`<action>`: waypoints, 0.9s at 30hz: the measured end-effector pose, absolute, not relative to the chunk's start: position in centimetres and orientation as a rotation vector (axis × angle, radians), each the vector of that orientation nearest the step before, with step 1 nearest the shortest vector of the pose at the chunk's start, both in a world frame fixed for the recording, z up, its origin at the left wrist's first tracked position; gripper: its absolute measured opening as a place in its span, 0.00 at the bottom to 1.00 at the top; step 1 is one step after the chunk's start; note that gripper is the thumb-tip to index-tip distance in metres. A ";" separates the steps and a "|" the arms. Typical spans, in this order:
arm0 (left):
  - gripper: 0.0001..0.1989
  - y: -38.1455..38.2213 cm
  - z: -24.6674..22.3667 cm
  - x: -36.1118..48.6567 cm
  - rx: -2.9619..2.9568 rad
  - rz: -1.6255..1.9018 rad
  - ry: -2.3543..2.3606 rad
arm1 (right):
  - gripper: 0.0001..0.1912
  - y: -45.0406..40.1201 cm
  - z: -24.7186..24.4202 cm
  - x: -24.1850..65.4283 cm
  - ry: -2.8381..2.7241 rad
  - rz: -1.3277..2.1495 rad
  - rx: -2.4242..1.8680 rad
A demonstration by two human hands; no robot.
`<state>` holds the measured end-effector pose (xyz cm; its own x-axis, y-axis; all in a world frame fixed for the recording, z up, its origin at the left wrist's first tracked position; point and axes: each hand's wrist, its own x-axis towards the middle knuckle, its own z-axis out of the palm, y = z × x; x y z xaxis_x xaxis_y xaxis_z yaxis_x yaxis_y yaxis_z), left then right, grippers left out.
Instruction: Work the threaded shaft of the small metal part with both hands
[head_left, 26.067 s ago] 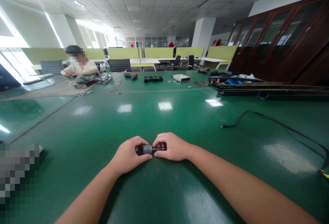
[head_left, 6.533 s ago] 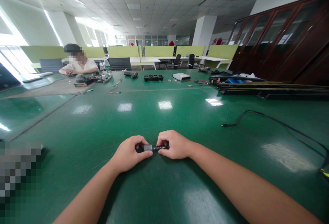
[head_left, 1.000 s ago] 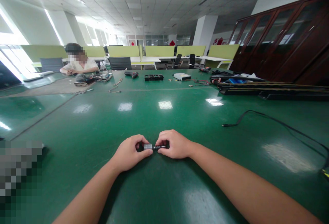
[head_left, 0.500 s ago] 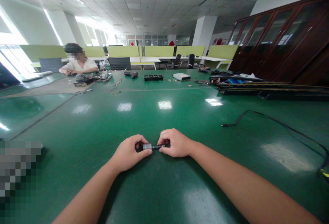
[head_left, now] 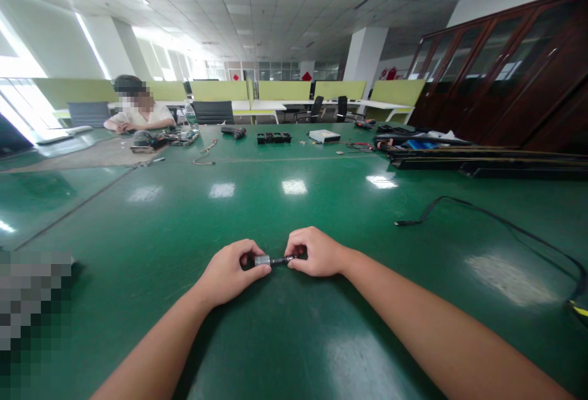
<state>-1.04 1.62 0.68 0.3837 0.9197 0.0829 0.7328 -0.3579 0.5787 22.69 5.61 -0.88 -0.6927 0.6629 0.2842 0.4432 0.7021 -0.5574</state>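
Low over the green table [head_left: 257,339], both hands meet on a small tool part, a grey metal cylinder [head_left: 262,260] with a thin dark shaft [head_left: 278,261] running out to the right. My left hand [head_left: 234,269] pinches the cylinder between thumb and fingers; its left end is partly hidden there. At the shaft's far end, the thumb and index finger of my right hand [head_left: 315,253] are closed around the tip. The part lies roughly level, and its exact kind is too small to make out.
A black cable [head_left: 482,208] curves across the right side. Farther back are a power drill [head_left: 234,133], a black tray-like part [head_left: 274,138], a white box [head_left: 324,136] and long dark rails [head_left: 496,160]. Another person [head_left: 142,112] sits at the far left. A blurred-out object [head_left: 32,296] sits at near left.
My right hand has shifted slightly to the right, away from my left hand, and a bit more of the dark shaft shows between them. The left hand keeps its hold on the cylinder.
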 end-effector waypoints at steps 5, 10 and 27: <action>0.12 1.6 0.8 -1.1 2.196 0.556 1.428 | 0.03 6.0 -1.0 23.1 -2.443 0.653 -0.860; 0.13 1.6 0.7 -1.1 2.207 0.551 1.439 | 0.04 6.3 -0.8 23.6 -2.435 0.679 -0.884; 0.12 1.5 0.7 -1.1 2.216 0.533 1.437 | 0.03 6.5 -0.7 23.7 -2.418 0.734 -0.856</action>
